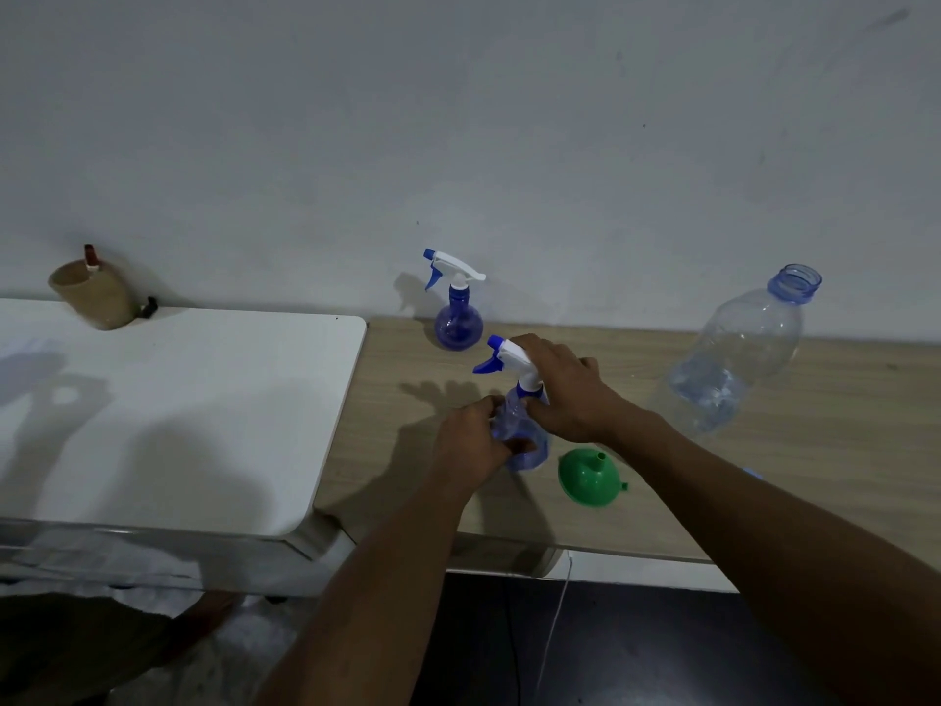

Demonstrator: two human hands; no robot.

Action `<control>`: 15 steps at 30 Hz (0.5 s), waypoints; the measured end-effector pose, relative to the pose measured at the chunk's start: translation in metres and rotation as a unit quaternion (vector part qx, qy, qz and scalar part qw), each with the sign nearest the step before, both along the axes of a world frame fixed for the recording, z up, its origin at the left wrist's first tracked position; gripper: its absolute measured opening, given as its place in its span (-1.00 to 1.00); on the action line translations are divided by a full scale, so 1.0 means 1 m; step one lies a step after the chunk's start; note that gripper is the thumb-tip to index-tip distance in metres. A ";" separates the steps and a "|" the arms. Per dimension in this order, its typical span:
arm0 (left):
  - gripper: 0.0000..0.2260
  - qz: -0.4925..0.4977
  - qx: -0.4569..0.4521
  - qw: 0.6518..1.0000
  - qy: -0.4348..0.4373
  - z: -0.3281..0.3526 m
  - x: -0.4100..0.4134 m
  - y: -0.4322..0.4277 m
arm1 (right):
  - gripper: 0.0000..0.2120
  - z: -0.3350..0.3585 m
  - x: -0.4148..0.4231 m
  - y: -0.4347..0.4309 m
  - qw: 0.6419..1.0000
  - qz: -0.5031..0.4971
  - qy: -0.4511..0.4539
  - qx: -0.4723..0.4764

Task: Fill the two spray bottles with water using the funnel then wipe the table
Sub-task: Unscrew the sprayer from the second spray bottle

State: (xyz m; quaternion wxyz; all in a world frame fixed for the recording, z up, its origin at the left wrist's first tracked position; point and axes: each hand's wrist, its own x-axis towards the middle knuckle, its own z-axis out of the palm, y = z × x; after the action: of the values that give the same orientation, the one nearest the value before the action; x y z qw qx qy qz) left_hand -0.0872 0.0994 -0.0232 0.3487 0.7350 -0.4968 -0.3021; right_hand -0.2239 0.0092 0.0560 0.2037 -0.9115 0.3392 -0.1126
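Leftward, a white table [203,400] fills the frame's left half, its near edge blurred. A wooden table [764,501] abuts it and is cut off at the right edge. Right of centre stands an uncapped clear water bottle [738,359] with water low inside. At centre, the left hand [471,443] wraps the near spray bottle [515,417], hiding much of its body. The right hand [565,394] grips its collar and trigger head. A second spray bottle [458,318] stands by the wall. A green funnel [585,476] lies mouth-down just beside the right wrist.
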 end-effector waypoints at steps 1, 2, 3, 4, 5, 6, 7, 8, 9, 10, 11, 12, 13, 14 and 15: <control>-0.49 -0.001 0.004 1.000 0.003 -0.001 0.000 -0.001 | -0.36 0.001 -0.002 -0.001 1.000 0.000 0.003 -0.001; -0.51 -0.004 0.009 1.000 0.002 0.000 -0.001 -0.001 | -0.34 0.001 -0.003 -0.003 1.000 -0.007 0.010 -0.021; -0.53 -0.008 0.013 1.000 0.001 0.000 -0.001 -0.002 | -0.34 0.000 -0.003 -0.003 0.998 -0.019 0.020 -0.051; -0.55 -0.011 0.013 1.000 0.005 0.001 -0.002 -0.002 | -0.36 -0.001 -0.002 -0.002 0.996 -0.030 0.031 -0.073; -0.56 -0.013 0.010 1.000 0.012 0.001 -0.002 -0.002 | -0.40 -0.001 0.000 0.000 0.996 -0.034 0.032 -0.074; -0.57 -0.013 0.010 1.000 0.016 0.000 -0.002 -0.001 | -0.44 -0.002 0.001 0.000 0.998 -0.029 0.021 -0.057; -0.57 -0.012 0.011 1.000 0.016 0.001 -0.002 -0.001 | -0.45 -0.001 0.002 0.001 0.999 -0.018 0.007 -0.031; -0.57 -0.009 0.014 1.000 0.014 0.001 -0.002 0.000 | -0.42 0.000 0.001 0.002 1.000 -0.008 0.000 -0.006; -0.55 -0.004 0.014 1.000 0.017 0.002 -0.001 0.000 | -0.38 0.002 0.000 0.002 1.000 -0.003 -0.001 0.009; -0.53 -0.004 0.016 1.000 0.018 0.004 -0.001 0.001 | -0.33 0.003 -0.001 0.001 1.000 -0.006 0.003 0.009; -0.51 -0.007 0.020 1.000 0.013 0.004 -0.002 0.000 | -0.30 0.003 -0.002 0.000 1.000 -0.015 0.009 -0.005; -0.52 -0.012 0.024 1.000 0.007 0.005 -0.003 0.001 | -0.31 0.002 -0.003 0.000 0.999 -0.024 0.016 -0.023; -0.55 -0.010 0.021 1.000 0.007 0.004 -0.004 0.000 | -0.35 0.002 -0.002 0.001 0.999 -0.030 0.019 -0.032; -0.57 -0.002 0.016 1.000 0.009 0.002 -0.004 0.000 | -0.40 0.002 -0.001 0.001 0.999 -0.029 0.015 -0.024; -0.58 0.004 0.008 1.000 0.010 0.001 -0.004 0.000 | -0.43 0.004 -0.001 0.001 1.000 -0.024 0.008 -0.001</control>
State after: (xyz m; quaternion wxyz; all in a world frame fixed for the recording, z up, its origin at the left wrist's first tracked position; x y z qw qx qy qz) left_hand -0.0908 0.0997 -0.0222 0.3490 0.7367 -0.4881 -0.3119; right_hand -0.2249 0.0104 0.0598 0.1978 -0.9041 0.3623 -0.1105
